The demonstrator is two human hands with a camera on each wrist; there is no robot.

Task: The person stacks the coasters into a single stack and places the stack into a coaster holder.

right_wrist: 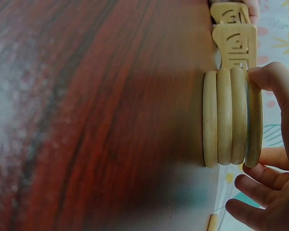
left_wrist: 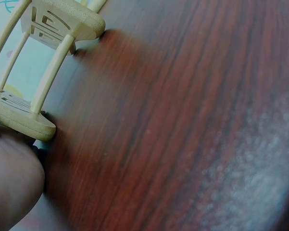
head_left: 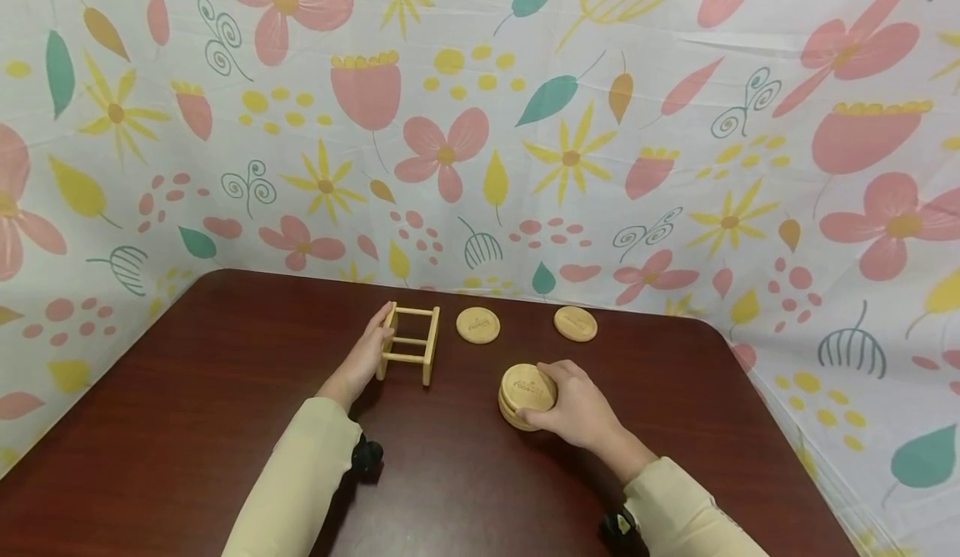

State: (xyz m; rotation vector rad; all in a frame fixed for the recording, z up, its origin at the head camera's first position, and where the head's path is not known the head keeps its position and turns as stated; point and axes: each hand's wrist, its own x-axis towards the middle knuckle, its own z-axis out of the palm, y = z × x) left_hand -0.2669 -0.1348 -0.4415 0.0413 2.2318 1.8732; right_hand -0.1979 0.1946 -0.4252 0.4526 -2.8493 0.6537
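Observation:
My left hand (head_left: 362, 367) grips the left side panel of a small wooden coaster rack (head_left: 432, 340), which has two side panels joined by thin rods. In the left wrist view, cut-out slots show in the rack's panels (left_wrist: 53, 19). Right of the rack, my right hand (head_left: 581, 407) pinches the top round wooden coaster (head_left: 529, 383) of a stack between thumb and fingers. From the right wrist, a narrow gap shows between that coaster (right_wrist: 255, 122) and the several coasters (right_wrist: 224, 115) under it. Dark lettering marks its upper face.
Two single coasters lie flat toward the back of the dark wooden table (head_left: 225, 424): one coaster (head_left: 478, 325) just right of the rack, another coaster (head_left: 576, 323) behind the right hand. A flower-printed cloth (head_left: 480, 232) hangs behind the table's far edge.

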